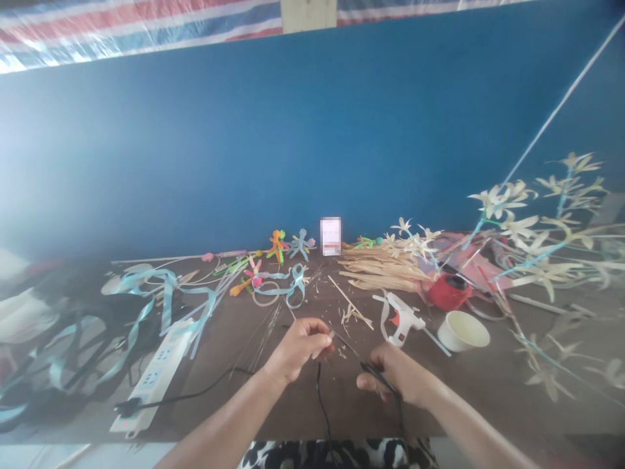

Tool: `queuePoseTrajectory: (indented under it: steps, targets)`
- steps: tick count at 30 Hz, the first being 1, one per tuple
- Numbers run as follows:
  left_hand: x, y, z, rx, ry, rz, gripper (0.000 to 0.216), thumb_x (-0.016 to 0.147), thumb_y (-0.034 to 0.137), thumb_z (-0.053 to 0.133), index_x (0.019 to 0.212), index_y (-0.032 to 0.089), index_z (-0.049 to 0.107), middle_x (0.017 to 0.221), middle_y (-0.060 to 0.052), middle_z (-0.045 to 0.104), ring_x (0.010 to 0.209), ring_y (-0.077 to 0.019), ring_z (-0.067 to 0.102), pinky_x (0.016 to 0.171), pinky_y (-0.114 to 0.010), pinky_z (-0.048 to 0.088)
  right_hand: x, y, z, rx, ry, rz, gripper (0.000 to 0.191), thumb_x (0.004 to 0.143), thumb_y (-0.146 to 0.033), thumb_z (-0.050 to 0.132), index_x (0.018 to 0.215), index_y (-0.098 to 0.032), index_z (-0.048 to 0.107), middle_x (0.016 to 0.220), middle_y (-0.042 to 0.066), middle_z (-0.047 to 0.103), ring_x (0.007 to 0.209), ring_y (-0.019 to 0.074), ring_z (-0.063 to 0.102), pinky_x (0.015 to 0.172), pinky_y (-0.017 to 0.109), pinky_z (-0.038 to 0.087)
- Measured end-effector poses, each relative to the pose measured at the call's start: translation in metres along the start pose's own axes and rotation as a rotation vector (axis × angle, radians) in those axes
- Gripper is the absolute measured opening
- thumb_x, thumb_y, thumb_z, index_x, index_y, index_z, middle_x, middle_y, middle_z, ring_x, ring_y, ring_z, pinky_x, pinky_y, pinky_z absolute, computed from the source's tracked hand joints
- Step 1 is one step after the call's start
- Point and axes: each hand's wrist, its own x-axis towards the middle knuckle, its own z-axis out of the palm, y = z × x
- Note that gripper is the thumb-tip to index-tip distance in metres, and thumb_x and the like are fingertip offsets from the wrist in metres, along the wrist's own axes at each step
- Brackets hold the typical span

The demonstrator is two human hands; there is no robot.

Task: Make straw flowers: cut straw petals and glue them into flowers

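Observation:
My left hand [305,345] is closed in a pinch, with a small pale strip [317,354] showing at its fingertips. My right hand [393,374] is wrapped round the black handles of a pair of scissors [374,370]. Their dark blades point up and left to the left fingertips; whether they touch the strip I cannot tell. Pale scraps and thin sticks [356,312] lie on the brown table [205,397] just beyond the hands. A white glue gun [401,319] with an orange trigger rests beyond my right hand.
A cream paper cup [463,331] and a red round object [449,292] stand at right, near pale husk flowers [508,198]. Dried husks [381,267] lie at the back. To the left are a white power strip [156,374], black cord and blue ribbon [168,293]. A blue wall [293,143] rises behind.

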Motion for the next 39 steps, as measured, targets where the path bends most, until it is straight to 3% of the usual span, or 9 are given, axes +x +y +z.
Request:
queuePoseTrajectory:
  steps: [3,8,14,39]
  targets:
    - [-0.003,-0.005,0.005,-0.135,0.022,-0.034,0.011,0.064,0.019,0.058,0.073,0.015,0.053,0.063,-0.001,0.059,0.053,-0.0099,0.053,0.049,-0.02,0.038,0.003,0.005,0.005,-0.012,0.062,-0.017,0.043,0.063,-0.05,0.057,0.044,-0.013,0.046,0.038,-0.002,0.047,0.037,0.0063,0.039,0.039,0.017,0.027]
    - [-0.006,-0.017,0.023,-0.375,0.153,0.03,0.024,0.063,0.023,0.064,0.085,0.016,0.056,0.072,0.001,0.055,0.058,-0.0073,0.051,0.05,-0.019,0.042,0.011,0.015,0.018,0.023,0.203,0.016,0.043,0.062,-0.052,0.058,0.047,-0.013,0.046,0.038,-0.004,0.044,0.037,0.0058,0.035,0.036,0.017,0.024]
    - [-0.004,-0.02,0.039,-0.581,0.323,0.055,0.025,0.059,0.024,0.068,0.08,0.014,0.061,0.072,0.0,0.056,0.058,-0.0072,0.051,0.048,-0.018,0.043,0.02,0.027,0.034,0.079,0.284,0.025,0.044,0.058,-0.054,0.06,0.048,-0.013,0.045,0.038,-0.005,0.039,0.037,0.0056,0.032,0.035,0.017,0.022]
    - [-0.001,-0.017,0.03,-0.514,0.32,0.064,0.016,0.061,0.025,0.065,0.072,0.015,0.057,0.066,0.0,0.059,0.055,-0.0088,0.052,0.044,-0.019,0.042,0.017,0.024,0.038,0.109,0.255,0.022,0.045,0.058,-0.054,0.059,0.046,-0.014,0.044,0.037,-0.004,0.039,0.036,0.0057,0.032,0.035,0.017,0.023]
